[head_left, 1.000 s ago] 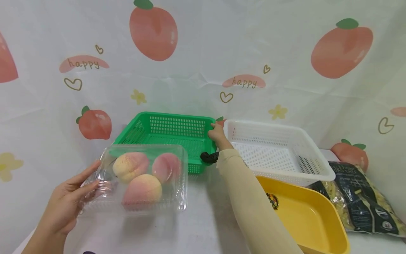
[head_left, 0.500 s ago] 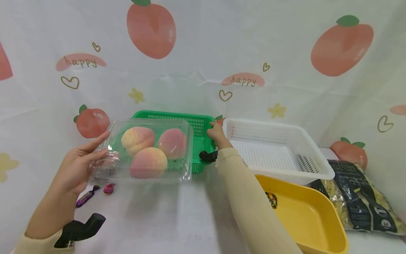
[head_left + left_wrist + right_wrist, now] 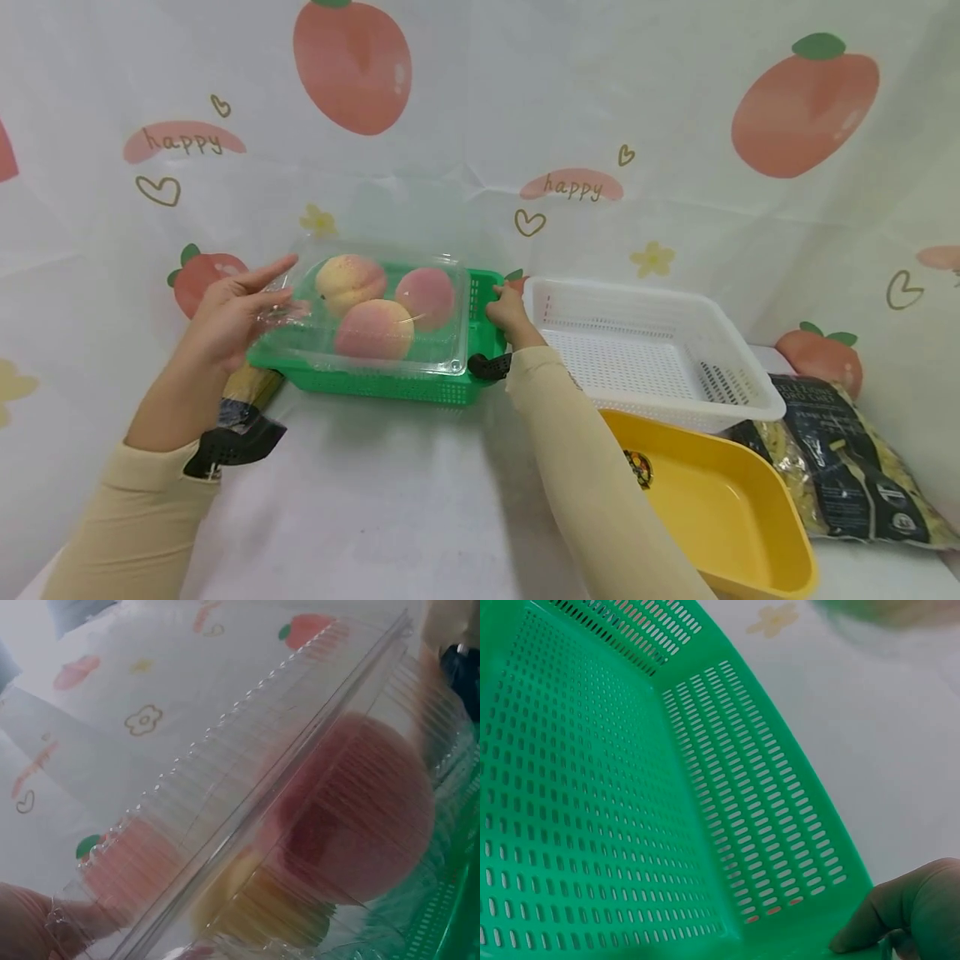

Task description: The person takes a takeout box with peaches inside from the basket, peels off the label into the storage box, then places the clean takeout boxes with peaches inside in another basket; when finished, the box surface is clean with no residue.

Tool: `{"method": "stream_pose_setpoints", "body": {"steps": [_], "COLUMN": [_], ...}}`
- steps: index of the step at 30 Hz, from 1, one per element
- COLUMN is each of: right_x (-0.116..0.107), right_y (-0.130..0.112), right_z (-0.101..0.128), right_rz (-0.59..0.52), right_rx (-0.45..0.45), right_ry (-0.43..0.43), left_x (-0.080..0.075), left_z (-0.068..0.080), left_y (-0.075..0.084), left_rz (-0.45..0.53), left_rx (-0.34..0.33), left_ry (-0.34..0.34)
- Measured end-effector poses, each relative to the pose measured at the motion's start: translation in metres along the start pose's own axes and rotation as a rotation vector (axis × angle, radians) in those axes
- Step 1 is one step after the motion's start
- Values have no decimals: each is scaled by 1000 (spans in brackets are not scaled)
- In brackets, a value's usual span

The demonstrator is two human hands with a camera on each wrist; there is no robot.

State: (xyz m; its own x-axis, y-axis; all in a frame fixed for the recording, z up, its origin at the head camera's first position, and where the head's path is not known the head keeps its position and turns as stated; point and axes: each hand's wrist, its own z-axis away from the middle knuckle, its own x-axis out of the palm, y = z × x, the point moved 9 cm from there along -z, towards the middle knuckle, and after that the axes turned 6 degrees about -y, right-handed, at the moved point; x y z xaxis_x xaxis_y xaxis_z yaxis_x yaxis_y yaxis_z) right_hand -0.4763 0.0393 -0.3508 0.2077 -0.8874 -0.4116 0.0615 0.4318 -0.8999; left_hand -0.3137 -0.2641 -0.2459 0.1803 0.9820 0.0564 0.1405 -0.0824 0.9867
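My left hand grips the left end of a clear plastic clamshell box. Three pink-and-yellow peaches show through it, and its ribbed lid is close up in the left wrist view. The box is over the green basket, hiding most of its inside; whether the two touch I cannot tell. At the basket's right end, my right hand pinches the rim near the back corner. In the right wrist view the thumb lies on that rim, and slotted walls and floor are visible.
Right of the green basket stands a white basket, with a yellow tray in front of it. A dark pasta bag lies at the far right. Another packet shows beside the left forearm. A patterned cloth hangs behind.
My left hand has carried the box of peaches away from me, from in front of the green basket to over it. The right hand keeps its hold on the rim.
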Motion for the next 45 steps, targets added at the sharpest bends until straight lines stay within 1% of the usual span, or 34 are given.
{"method": "stream_pose_setpoints", "body": {"steps": [2,6,9,14,17,20,24,27,31,35,39,45], "right_x": [-1,1,1,0,-1,-2,0,0,0,-1,0,0], "right_y": [0,0,-1,-1,0,1,1,1,0,0,2,2], "right_z": [-1,-3,-3,-2,-1,-1,-2,-2,-3,-5,-5,-3], "right_rz": [-1,-14,-10,11,13,7,-1,-1,8,21,19,0], "right_rx": [0,-5,-7,0,4,12,15,16,13,13,29,23], "right_ry": [6,-1,2,16,22,25,18,17,20,28,29,29], "left_x": [0,-3,-1,7,11,13,15,15,13,12,17,26], "left_z": [-11,-31,-44,-60,-69,-78,-86,-91,-95,-99,-101,-105], "left_y": [2,2,-2,-16,-24,-30,-36,-40,-46,-51,-59,-71], "left_rz": [-46,-207,-259,-270,-301,-263,-230,-247,-263,-232,-215,-271], "left_rx": [-28,-91,-112,-128,-150,-180,-192,-192,-209,-226,-249,-248], "left_ry": [-10,-12,-31,-75,-89,-88,-79,-76,-61,-50,-55,-78]}}
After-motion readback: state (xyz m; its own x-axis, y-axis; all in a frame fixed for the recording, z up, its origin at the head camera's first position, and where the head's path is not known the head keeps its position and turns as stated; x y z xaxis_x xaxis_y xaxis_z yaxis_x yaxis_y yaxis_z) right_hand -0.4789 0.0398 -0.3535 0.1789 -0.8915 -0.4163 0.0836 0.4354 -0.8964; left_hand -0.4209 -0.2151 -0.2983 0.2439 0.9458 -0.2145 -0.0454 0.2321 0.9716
